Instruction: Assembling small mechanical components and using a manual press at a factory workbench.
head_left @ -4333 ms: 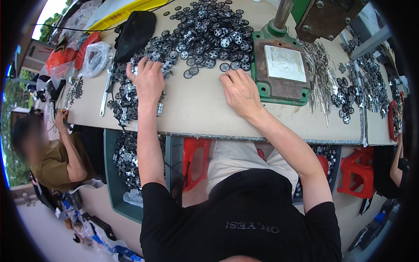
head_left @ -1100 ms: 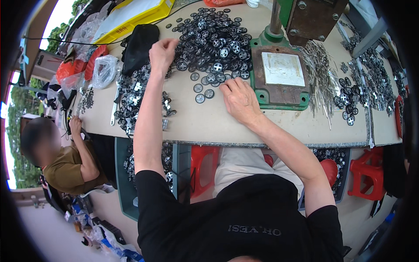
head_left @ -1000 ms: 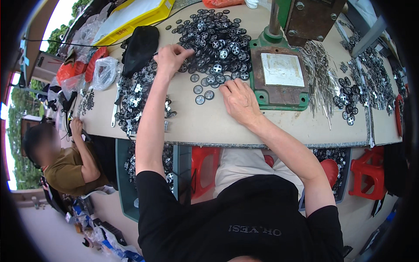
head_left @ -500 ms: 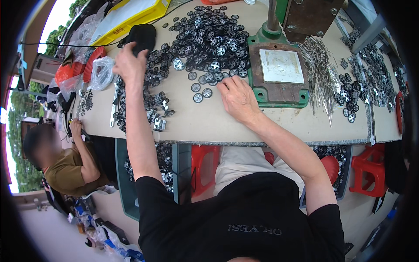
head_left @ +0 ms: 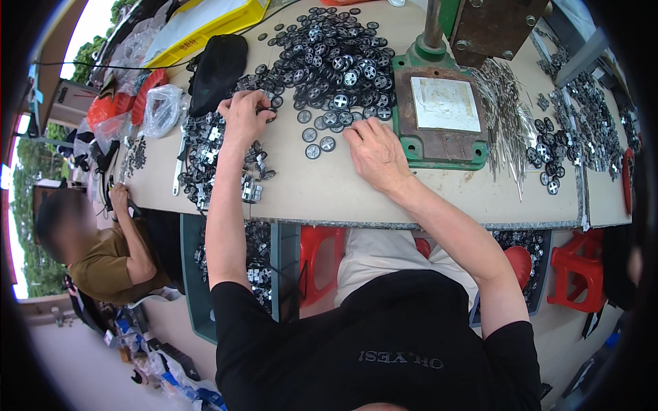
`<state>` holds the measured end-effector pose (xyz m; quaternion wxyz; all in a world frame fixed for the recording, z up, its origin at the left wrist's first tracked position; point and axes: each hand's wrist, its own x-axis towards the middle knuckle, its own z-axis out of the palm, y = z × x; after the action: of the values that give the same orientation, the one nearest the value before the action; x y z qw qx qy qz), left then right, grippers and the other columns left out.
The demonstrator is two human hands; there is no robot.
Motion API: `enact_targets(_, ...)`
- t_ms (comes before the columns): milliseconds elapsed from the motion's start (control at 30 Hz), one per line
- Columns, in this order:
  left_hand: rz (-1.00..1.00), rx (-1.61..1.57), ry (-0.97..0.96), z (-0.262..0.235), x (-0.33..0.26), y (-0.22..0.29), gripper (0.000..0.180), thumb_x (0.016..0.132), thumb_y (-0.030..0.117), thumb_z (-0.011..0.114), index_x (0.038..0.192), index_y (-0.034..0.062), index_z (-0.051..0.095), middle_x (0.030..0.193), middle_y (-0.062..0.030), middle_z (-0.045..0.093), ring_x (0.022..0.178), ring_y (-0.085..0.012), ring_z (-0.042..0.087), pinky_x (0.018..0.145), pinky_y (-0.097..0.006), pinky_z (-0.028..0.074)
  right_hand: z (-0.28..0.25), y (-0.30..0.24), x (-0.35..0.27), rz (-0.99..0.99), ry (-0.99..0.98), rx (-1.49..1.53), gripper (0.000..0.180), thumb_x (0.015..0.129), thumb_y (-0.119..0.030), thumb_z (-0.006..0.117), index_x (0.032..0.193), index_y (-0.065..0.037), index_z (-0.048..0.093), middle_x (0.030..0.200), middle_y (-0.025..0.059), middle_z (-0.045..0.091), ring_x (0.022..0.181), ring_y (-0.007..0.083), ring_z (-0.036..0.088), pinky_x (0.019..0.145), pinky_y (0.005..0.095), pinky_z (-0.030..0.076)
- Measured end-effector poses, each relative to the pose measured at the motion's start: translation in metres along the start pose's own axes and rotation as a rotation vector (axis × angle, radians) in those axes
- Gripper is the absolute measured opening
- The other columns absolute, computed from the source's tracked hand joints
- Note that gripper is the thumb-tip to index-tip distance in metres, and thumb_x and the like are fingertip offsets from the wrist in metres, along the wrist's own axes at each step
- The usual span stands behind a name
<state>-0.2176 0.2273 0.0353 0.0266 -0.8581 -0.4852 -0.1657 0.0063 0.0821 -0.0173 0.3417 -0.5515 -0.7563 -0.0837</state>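
Note:
My left hand [head_left: 244, 118] is bent over the left-hand pile of small black-and-silver wheeled parts [head_left: 205, 147], its thumb and fingers closed around a small black part [head_left: 267, 114] that is mostly covered. At the near edge of a heap of small black wheels with silver spokes [head_left: 336, 61], my right hand [head_left: 378, 152] rests on the table with its fingers curled down. Whatever those fingers hold is hidden. Several loose wheels [head_left: 312, 151] lie flat between my two hands.
Right of my right hand stands a green press [head_left: 445, 164] with a white plate [head_left: 445, 104] on its base. Beyond it lie thin metal rods [head_left: 504, 123] and more wheels [head_left: 548, 154]. A black cloth item [head_left: 219, 72] and yellow tray [head_left: 199, 34] are far left; another person [head_left: 113, 264] sits left.
My left hand has come right and nearer, from beside the black cloth item to the parts pile, and its spread fingers have closed. The right hand is nearly still.

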Motion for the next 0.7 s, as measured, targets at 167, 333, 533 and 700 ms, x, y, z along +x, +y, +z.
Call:
enact_targets(167, 0.005, -0.079, 0.058, -0.006, -0.003, -0.01, 0.02, 0.068, 0.017, 0.071, 0.085, 0.0101, 0.064, 0.082, -0.0022, 0.064, 0.088, -0.0183, 0.057, 0.086, -0.04, 0.028, -0.002, -0.001, 0.001, 0.031, -0.069, 0.019, 0.019, 0.07, -0.003, 0.058, 0.088, -0.003, 0.057, 0.087, 0.0071, 0.053, 0.084, 0.0231, 0.051, 0.074, 0.0337, 0.043)
enact_targets(333, -0.214, 0.166, 0.371, -0.01, 0.008, -0.014, 0.012, 0.073, 0.014, 0.065, 0.085, 0.0122, 0.067, 0.088, -0.0033, 0.063, 0.096, -0.0213, 0.053, 0.09, -0.048, 0.027, 0.001, 0.001, 0.001, -0.003, 0.008, -0.012, 0.012, 0.068, -0.004, 0.055, 0.08, -0.004, 0.056, 0.081, 0.0065, 0.05, 0.083, 0.0221, 0.049, 0.071, 0.0326, 0.042)
enact_targets(533, 0.016, 0.12, 0.319, 0.019, 0.027, -0.014, 0.034, 0.077, 0.025, 0.066, 0.109, 0.0134, 0.062, 0.117, -0.0087, 0.056, 0.122, -0.0276, 0.04, 0.096, -0.048, 0.023, 0.0, -0.002, 0.002, -0.009, 0.012, 0.002, 0.012, 0.068, -0.004, 0.055, 0.08, -0.004, 0.056, 0.081, 0.0065, 0.05, 0.083, 0.0222, 0.049, 0.07, 0.0327, 0.042)
enact_targets(700, 0.125, 0.223, 0.19, 0.022, 0.045, -0.019, 0.022, 0.077, 0.024, 0.065, 0.095, 0.0117, 0.065, 0.112, -0.0068, 0.058, 0.12, -0.0264, 0.042, 0.095, -0.05, 0.024, 0.0, -0.002, 0.001, -0.005, 0.012, 0.024, 0.012, 0.068, -0.004, 0.055, 0.08, -0.004, 0.056, 0.082, 0.0067, 0.05, 0.084, 0.0223, 0.049, 0.07, 0.0327, 0.042)
